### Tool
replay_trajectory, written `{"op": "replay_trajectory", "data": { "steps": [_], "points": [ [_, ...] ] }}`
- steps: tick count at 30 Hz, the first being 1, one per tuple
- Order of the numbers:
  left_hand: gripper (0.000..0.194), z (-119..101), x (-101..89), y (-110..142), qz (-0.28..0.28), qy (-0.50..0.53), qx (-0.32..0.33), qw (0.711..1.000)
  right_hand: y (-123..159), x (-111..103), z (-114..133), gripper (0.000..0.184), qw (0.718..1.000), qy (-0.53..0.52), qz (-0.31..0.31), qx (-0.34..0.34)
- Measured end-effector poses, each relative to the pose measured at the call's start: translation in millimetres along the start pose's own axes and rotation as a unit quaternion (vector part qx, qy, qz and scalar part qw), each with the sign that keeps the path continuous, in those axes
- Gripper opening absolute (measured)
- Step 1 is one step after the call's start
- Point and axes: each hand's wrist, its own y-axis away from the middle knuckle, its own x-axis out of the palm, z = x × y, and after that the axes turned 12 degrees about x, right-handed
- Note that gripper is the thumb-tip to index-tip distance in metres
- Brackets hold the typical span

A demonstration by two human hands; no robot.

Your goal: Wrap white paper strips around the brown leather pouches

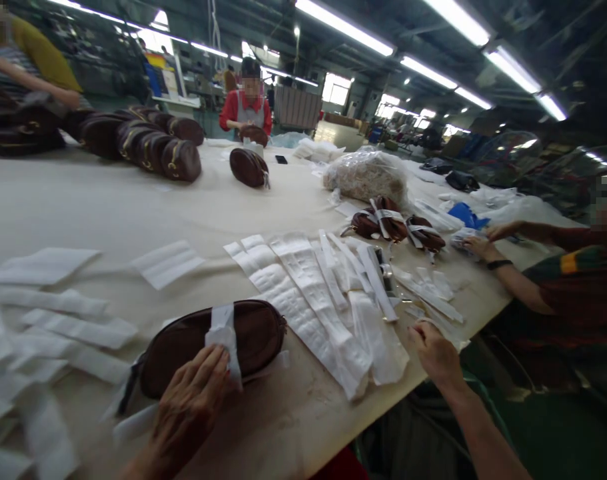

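A dark brown oval bag [183, 343] lies on the table right in front of me, with a white wrapping strip [223, 333] around its middle. My left hand [196, 393] rests on the bag and strip, fingers stretched out and lying flat. Over by the table's right edge, my right hand [437, 353] is closed, its fingertips pinched together beside some thin clear and white strips. What it pinches, if anything, is too small to make out. Between my hands is a fanned pile of white padded strips [308, 300].
More white strips [78, 327] lie at left. Wrapped brown bags [390, 220] and a plastic-covered bundle [366, 173] stand farther back. Rows of brown bags [158, 150] sit at far left. Co-workers are around the table; one person's hands [483, 247] work at the right.
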Motion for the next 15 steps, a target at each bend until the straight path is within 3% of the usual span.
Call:
{"op": "replay_trajectory", "data": {
  "steps": [3,7,11,15],
  "points": [
    [0.023,-4,-1.9,-1,0.006,0.010,-0.028,1.000,27,6,26,0.018,0.967,0.143,0.079,-0.197],
    [0.025,-6,-1.4,0,0.026,0.017,-0.050,0.998,71,27,103,0.026,0.840,0.188,0.279,-0.426],
    [0.026,-9,-1.9,1,0.023,0.020,-0.059,0.998,112,63,195,0.018,0.701,0.209,0.402,-0.551],
    [0.027,-10,-1.9,2,0.017,0.027,-0.066,0.997,131,118,251,0.010,0.611,0.277,0.442,-0.595]
  ]
}}
